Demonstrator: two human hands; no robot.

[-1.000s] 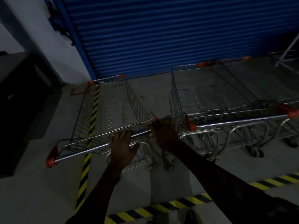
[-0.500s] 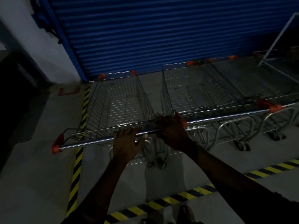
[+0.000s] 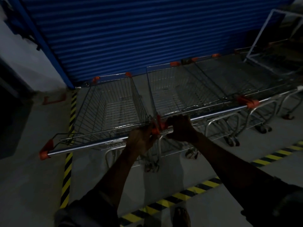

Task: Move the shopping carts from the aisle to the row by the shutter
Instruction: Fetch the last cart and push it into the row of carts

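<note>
Against the blue shutter [image 3: 147, 30], the cart [image 3: 111, 108] being parked now stands square. A second ago its basket swung off to the left with a wide wedge of floor [image 3: 32, 185] between it and the row. That wedge has closed, and the basket now runs parallel to the neighbouring cart [image 3: 177, 89], just beside it, with its front corners near the foot of the shutter.

The two handles have come nearly into one line, their orange end caps almost meeting. The left hand [image 3: 139, 141] has slid along the handle bar [image 3: 85, 145] to its right end and grips it with curled fingers. The right hand [image 3: 181, 128] has shifted onto the left end of the neighbouring cart's handle. Its fingers seem wrapped over the bar, though the dim light hides the details.

The cart straddles the yellow-and-black hazard stripe [image 3: 68, 161] on its left side. This cart looks as good as placed, and pulling the two handles together reads as a last alignment. What likely remains is to let go and fetch the next cart from the aisle.
</note>
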